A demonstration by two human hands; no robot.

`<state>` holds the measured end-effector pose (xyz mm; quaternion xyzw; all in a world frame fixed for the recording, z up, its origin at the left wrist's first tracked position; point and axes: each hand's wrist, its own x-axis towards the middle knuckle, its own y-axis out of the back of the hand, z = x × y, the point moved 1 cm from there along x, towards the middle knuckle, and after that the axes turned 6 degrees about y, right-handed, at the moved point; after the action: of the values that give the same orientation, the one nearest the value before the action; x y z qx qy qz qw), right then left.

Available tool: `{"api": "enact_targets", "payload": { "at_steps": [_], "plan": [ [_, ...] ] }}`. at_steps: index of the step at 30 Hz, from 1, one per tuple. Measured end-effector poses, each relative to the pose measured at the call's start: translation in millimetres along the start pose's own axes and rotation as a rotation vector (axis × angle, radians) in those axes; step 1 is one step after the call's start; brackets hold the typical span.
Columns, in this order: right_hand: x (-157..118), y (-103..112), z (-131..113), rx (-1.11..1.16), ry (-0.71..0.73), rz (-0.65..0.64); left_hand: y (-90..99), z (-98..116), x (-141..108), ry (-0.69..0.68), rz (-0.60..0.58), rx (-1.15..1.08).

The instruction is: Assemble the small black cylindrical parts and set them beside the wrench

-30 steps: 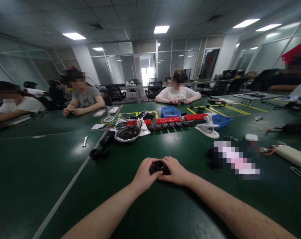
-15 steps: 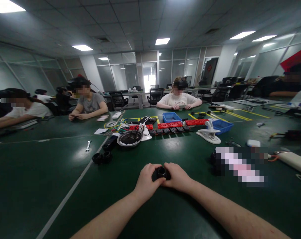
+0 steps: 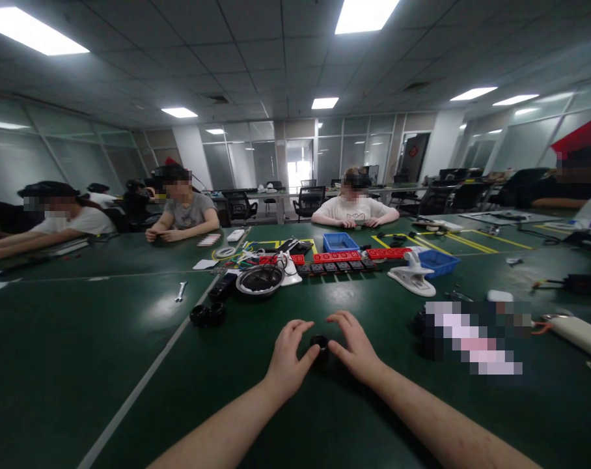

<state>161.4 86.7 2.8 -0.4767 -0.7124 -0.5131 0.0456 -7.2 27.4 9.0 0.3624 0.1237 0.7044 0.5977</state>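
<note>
A small round black part point(image 3: 319, 341) with a ring-like top sits on the green table point(image 3: 256, 417) between my hands. My left hand point(image 3: 290, 357) is at its left with the fingers spread, the thumb tip close to it. On its right, my right hand point(image 3: 355, 348) has its fingers raised and apart, the thumb close to the part's edge. Whether either thumb touches it I cannot tell. Two similar black round parts point(image 3: 207, 314) stand together farther left.
A wrench point(image 3: 180, 292) lies at the left. Ahead are a round metal dish point(image 3: 260, 290), red sockets point(image 3: 334, 256), a blue bin point(image 3: 341, 242), another blue bin point(image 3: 439, 262) and a white clamp base point(image 3: 412, 281). Across the table sits a person point(image 3: 355, 207).
Both hands have let go of the black part, their fingers lifting and spreading apart from it. It stays on the table. The camera view has tilted up slightly.
</note>
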Motion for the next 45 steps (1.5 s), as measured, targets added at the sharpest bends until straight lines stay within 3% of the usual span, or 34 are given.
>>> {"api": "enact_targets", "payload": {
  "at_steps": [3,6,13,18,24,29,34,40,45],
  "plan": [
    [2,1,2,-0.075,-0.077,0.041,1.3,-2,1,0.101,0.046,-0.089],
    [3,-2,9,-0.082,-0.162,0.01,0.9,-6,3,0.188,0.0,-0.153],
    [5,-6,17,0.095,-0.241,0.04,-3.5,-12,6,0.151,-0.088,-0.133],
    [7,-6,12,0.046,-0.291,-0.06,-5.3,-15,9,0.131,-0.099,-0.142],
    [7,-8,12,0.052,-0.206,-0.173,-5.5,-16,8,0.09,-0.01,-0.091],
    [7,-9,23,0.055,-0.2,-0.03,-4.8,-14,10,0.071,0.014,-0.137],
    [8,-13,28,0.046,-0.238,0.027,-8.3,-18,14,0.098,0.136,-0.21],
    [5,-14,24,-0.148,-0.275,0.125,-17.7,-36,20,0.157,0.22,-0.115],
    [4,-15,21,-0.392,-0.305,0.049,-14.7,-37,21,0.253,0.238,0.043]
  ]
}}
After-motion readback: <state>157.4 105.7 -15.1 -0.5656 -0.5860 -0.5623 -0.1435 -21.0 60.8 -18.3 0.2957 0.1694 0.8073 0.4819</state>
